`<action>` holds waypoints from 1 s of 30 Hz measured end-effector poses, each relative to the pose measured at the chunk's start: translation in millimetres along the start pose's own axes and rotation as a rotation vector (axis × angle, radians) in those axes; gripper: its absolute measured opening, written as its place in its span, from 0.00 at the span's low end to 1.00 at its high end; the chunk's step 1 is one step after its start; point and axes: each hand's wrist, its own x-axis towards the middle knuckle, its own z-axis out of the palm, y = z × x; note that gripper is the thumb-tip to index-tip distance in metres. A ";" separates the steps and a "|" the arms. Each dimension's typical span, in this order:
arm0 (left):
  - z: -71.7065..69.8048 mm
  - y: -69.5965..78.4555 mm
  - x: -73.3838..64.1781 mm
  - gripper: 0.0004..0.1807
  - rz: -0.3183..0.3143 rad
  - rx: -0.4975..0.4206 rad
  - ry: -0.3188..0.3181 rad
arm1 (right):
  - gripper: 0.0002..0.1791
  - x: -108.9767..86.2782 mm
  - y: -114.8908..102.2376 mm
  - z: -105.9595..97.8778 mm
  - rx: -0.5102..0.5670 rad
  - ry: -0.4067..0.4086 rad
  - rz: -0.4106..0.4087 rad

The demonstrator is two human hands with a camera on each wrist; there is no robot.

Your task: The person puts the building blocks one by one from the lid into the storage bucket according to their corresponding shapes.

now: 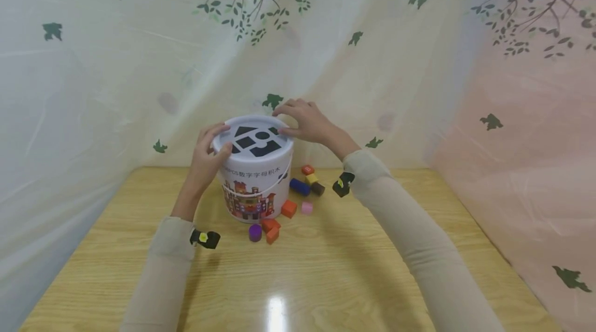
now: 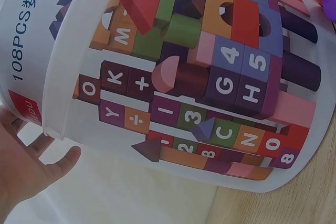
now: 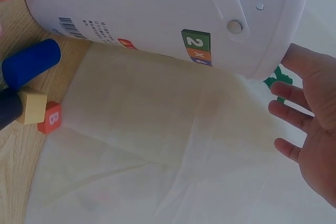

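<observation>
Left hand (image 1: 205, 151) and right hand (image 1: 307, 121), apart, at the lid (image 1: 253, 138) of a bucket (image 1: 253, 192).
The left hand lies loosely spread at the left rim; the right, fingers loosely bent, has its thumb over the right rim; neither looks clamped; the bucket stands upright, left of centre, towards the far side of the table (image 1: 233, 280); uneven pressure could, I judge, tip it; a sideways skid might knock the orange block (image 1: 288, 209) near its base or set the blue cylinder (image 1: 300, 187) at right rolling.

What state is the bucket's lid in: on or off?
On: in the head view, the lid covers the top of the bucket. Whether it is pressed fully down, I cannot tell.
</observation>
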 end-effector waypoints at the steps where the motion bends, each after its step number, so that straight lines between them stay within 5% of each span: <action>1: 0.0 -0.2 0.1 0.32 0.000 -0.003 -0.001 | 0.25 -0.1 0.0 0.2 -0.001 0.001 -0.002; 16: 1.0 -1.5 0.9 0.32 0.004 0.000 0.003 | 0.23 -11.8 7.4 4.2 0.020 0.076 -0.020; 30: 2.1 -0.7 0.6 0.31 0.007 -0.003 0.013 | 0.21 -45.1 31.8 17.2 0.071 0.151 0.027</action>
